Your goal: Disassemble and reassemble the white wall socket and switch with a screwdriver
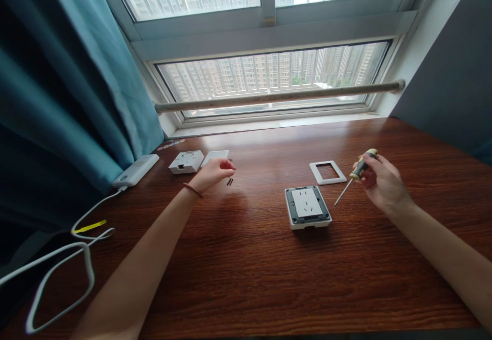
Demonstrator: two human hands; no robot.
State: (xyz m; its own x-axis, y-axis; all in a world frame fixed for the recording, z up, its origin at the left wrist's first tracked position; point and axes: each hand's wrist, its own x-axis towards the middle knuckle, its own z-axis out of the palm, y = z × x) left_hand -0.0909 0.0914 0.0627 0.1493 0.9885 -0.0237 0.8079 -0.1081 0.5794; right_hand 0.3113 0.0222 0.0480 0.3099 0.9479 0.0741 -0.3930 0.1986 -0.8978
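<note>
My left hand point(216, 172) is closed in a pinch over the table, with the dark tip of what looks like a small screw point(234, 168) showing at the fingertips. Just below it lie a few loose screws point(229, 181). A screwdriver point(360, 166) with a yellow-and-grey handle is gripped in my right hand point(378, 181), its shaft slanting down to the left. Left of that tip a wall socket point(307, 202) with a white face and grey frame sits on a white back box point(313, 224). Behind it lies a white cover frame point(328, 173).
A second white box point(186, 161) and a flat white plate point(215, 156) lie beyond my left hand. At the left are a white power bank point(136, 170), its white cable point(89, 265) and a yellow strip point(90, 226). A blue curtain point(126, 99) and a window bar point(277, 97) border the table.
</note>
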